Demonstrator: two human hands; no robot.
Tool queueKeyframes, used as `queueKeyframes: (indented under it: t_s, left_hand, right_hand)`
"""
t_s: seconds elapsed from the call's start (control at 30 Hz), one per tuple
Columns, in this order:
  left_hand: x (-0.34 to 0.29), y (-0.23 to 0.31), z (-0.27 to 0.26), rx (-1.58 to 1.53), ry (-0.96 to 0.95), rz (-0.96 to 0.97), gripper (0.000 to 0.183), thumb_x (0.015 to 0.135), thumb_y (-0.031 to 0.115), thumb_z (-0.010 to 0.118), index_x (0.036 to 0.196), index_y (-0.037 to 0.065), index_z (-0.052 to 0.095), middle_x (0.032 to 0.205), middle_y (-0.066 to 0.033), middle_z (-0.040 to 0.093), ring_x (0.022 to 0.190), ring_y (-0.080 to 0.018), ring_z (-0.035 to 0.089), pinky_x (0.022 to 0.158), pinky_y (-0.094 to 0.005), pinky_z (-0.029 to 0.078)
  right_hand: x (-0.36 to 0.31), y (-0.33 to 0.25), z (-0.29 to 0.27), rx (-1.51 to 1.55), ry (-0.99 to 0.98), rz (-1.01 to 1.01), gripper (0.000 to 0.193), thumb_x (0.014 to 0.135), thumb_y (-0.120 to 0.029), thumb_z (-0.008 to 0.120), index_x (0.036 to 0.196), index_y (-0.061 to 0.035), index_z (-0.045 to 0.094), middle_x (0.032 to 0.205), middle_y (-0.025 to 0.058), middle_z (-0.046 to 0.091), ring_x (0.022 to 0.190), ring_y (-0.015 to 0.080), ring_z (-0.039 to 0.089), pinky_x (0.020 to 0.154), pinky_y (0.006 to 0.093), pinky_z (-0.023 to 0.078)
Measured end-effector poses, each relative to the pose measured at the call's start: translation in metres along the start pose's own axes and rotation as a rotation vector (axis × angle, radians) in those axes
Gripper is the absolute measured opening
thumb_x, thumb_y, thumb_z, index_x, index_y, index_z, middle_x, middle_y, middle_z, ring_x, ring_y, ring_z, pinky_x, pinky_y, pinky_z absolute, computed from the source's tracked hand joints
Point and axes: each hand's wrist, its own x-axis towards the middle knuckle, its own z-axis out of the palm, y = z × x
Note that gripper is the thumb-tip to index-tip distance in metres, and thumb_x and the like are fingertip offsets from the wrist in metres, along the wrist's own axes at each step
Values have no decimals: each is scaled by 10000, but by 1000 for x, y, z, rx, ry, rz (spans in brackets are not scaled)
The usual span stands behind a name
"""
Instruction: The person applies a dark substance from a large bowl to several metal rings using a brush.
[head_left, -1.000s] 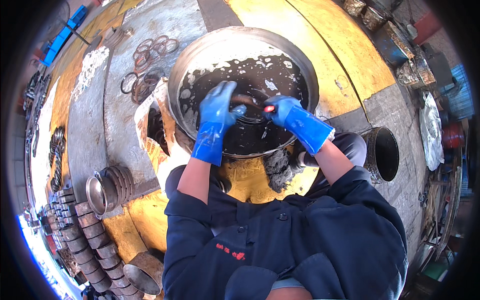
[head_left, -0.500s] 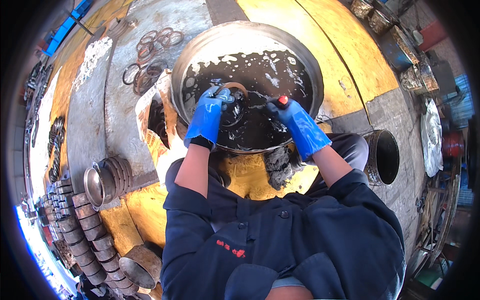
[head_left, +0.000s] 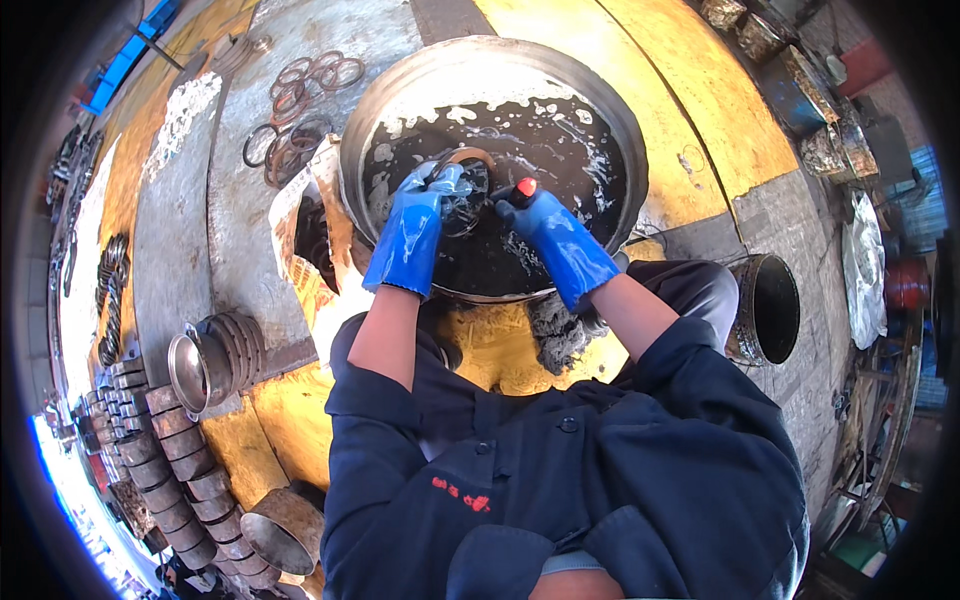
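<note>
A wide round metal basin [head_left: 632,140] holds dark liquid with pale foam on top. Over its left half my left hand [head_left: 411,222], in a blue rubber glove, grips a brownish metal ring [head_left: 470,155] by its left side. My right hand [head_left: 550,235], gloved alike, is closed round a tool with a red-ended dark handle [head_left: 524,188]. The tool's working end is hard to make out against the dark ring and liquid, close to the ring's right side.
Loose rings [head_left: 290,100] lie on the floor plates beyond the basin's left. A torn sack [head_left: 320,220] with dark pieces stands left of the basin. Stacked metal cylinders [head_left: 185,460] line the lower left. An open drum [head_left: 770,310] is by my right knee; a dark rag [head_left: 555,335] lies below the basin.
My right hand has moved left with the red-ended tool, up close to the ring. The left hand and ring have shifted only slightly. Foam streaks on the liquid have spread.
</note>
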Motion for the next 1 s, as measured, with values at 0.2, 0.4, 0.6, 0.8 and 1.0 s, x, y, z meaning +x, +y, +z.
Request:
queueKeyframes:
  t_s: [0.2, 0.4, 0.6, 0.8, 1.0]
  left_hand:
    - [-21, 9, -12, 90, -12, -39, 197, 915, 236, 672, 1011, 64, 684, 847, -31, 705, 693, -66, 603, 567, -198, 405]
    - [-11, 0, -1, 57, -51, 20, 203, 915, 278, 670, 1000, 94, 679, 834, -24, 707, 653, -56, 561, 602, -207, 407]
    - [-2, -9, -7, 135, -70, 29, 216, 920, 258, 663, 1033, 76, 694, 844, -39, 717, 691, -60, 596, 567, -194, 406]
    - [-1, -19, -15, 33, -33, -39, 196, 914, 241, 679, 1011, 72, 697, 805, -13, 693, 655, -65, 571, 574, -211, 435]
    - [-2, -14, -17, 95, -78, -74, 168, 911, 188, 684, 1007, 51, 695, 800, -23, 686, 700, -94, 622, 639, -226, 498]
  right_hand:
    - [-30, -39, 14, 500, -203, 361, 285, 899, -205, 671, 1148, -68, 691, 954, 50, 709, 827, 129, 647, 751, 279, 531]
    - [-34, -22, 16, 890, -166, 567, 292, 902, -215, 639, 1163, -88, 669, 962, 70, 701, 834, 159, 657, 785, 298, 532]
    - [-19, -15, 7, -429, -77, -19, 366, 873, -367, 650, 1205, -215, 632, 1124, 84, 671, 981, 280, 673, 841, 429, 519]
    - [-29, -46, -8, -978, 100, -635, 507, 830, -136, 553, 1323, -240, 505, 1286, 56, 578, 827, 263, 690, 665, 452, 526]
    - [-23, -49, -8, -874, 40, -492, 408, 854, -161, 582, 1261, -189, 577, 1196, 80, 639, 856, 271, 693, 738, 422, 537]
